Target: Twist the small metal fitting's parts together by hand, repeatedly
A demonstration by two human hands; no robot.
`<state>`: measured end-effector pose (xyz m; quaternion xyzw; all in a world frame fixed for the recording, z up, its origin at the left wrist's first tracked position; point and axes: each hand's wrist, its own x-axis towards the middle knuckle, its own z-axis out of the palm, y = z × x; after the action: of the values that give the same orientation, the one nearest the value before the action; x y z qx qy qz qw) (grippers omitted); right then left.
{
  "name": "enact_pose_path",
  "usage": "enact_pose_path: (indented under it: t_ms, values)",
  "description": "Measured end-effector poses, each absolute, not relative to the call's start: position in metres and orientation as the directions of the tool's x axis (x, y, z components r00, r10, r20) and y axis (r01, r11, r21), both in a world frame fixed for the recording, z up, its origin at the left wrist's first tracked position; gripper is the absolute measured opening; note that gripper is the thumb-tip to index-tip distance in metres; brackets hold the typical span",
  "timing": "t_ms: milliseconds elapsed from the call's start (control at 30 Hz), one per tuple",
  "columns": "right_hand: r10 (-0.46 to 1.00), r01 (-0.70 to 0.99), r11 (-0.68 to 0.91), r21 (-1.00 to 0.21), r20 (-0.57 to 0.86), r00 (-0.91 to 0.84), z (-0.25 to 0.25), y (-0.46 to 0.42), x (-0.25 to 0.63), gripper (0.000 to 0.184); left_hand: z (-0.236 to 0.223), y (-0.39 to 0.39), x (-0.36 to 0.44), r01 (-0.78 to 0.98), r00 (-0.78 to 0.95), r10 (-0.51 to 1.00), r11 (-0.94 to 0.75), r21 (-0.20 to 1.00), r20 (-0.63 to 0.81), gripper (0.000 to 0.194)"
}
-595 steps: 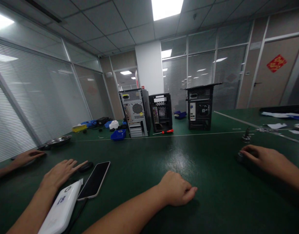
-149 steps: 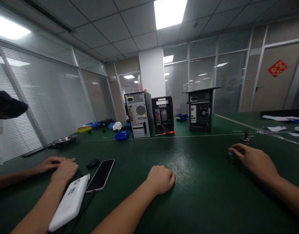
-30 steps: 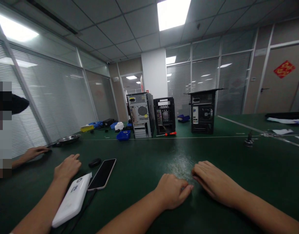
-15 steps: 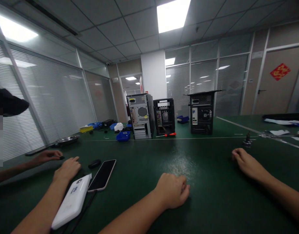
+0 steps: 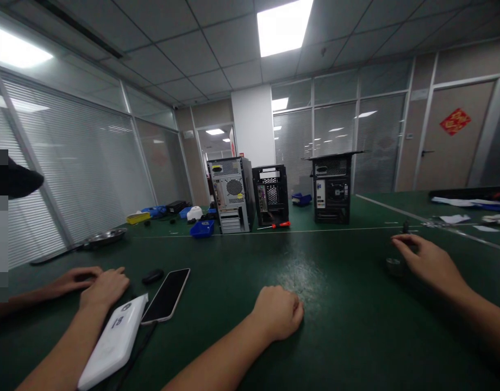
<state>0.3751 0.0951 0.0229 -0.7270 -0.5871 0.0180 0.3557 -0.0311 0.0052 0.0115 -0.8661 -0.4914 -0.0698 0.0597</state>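
Observation:
My left hand (image 5: 276,312) rests on the green table in a loose fist, with nothing showing in it. My right hand (image 5: 431,263) hovers over the table at the right, its thumb and forefinger curved with a gap between them. Just under those fingertips is a small silvery cylinder (image 5: 394,266), slightly blurred; it looks apart from the fingers. Behind the hand stands a small dark upright piece (image 5: 405,227), its lower part hidden by my fingers.
At the left a co-worker's hands (image 5: 103,288) lie close together. Near them are a white power bank (image 5: 113,339), a phone (image 5: 167,296) and a black mouse (image 5: 152,276). Three computer cases (image 5: 233,190), a screwdriver (image 5: 281,225) and a blue tray (image 5: 202,228) stand farther back.
My right hand has lifted and its thumb and forefinger have parted. The silvery cylinder now shows beneath them. The co-worker's hands have drawn together. My left hand stays in place.

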Motion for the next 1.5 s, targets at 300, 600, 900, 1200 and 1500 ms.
enact_pose_path:
  t_ms: [300,600,900,1200,1500]
  values:
    - [0.881,0.879,-0.081,-0.469,0.379,0.284,0.022,0.088,0.400,0.054,0.013,0.006,-0.031,0.854,0.518,0.838,-0.518,-0.049,0.174,0.043]
    - [0.930,0.867,-0.043,-0.497,0.297,0.217,0.009,0.092,0.383,0.053,0.017,0.004,-0.030,0.858,0.513,0.847,-0.512,-0.048,0.142,0.044]
    - [0.927,0.871,-0.051,-0.488,0.301,0.223,0.008,0.093,0.382,0.057,0.017,0.004,-0.031,0.856,0.517,0.844,-0.516,-0.047,0.142,0.044]
    - [0.929,0.871,-0.077,-0.484,0.282,0.239,0.011,0.093,0.383,0.057,0.020,0.002,-0.030,0.867,0.498,0.860,-0.499,-0.022,0.109,0.044]
    - [0.938,0.885,-0.070,-0.460,0.272,0.216,0.007,0.097,0.388,0.056,0.020,0.002,-0.031,0.859,0.510,0.852,-0.510,-0.031,0.119,0.042]
